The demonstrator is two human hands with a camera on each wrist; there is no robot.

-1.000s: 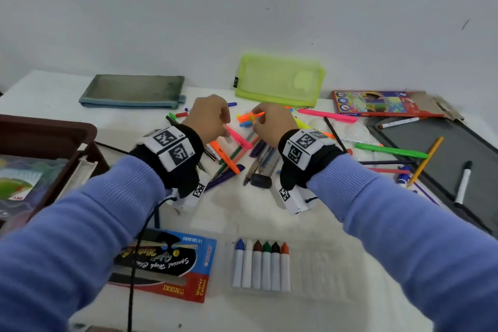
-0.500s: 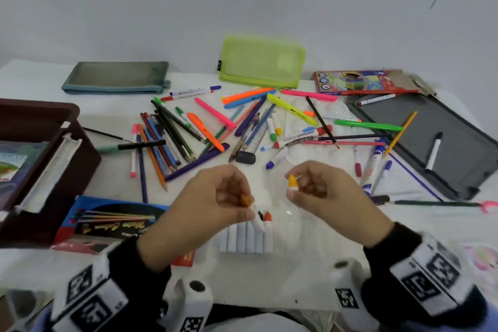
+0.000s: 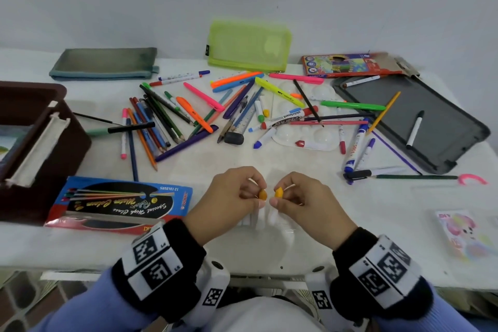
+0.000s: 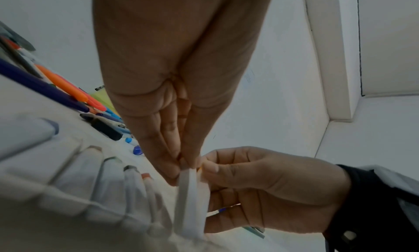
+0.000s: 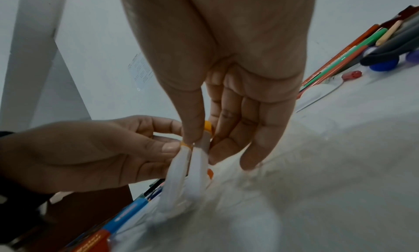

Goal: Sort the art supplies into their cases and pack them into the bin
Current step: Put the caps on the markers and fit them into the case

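Orange-tipped crayons (image 3: 263, 194) pinched upright, one per hand: left hand (image 3: 229, 201) | right hand (image 3: 307, 203) | probably lining up for tray (image 4: 75, 182) slots

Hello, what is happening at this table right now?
A person is sorting art supplies. The left hand and the right hand each pinch one white crayon with an orange tip, held just above a clear crayon case near the table's front edge. Many pens and pencils still lie loose on the table.
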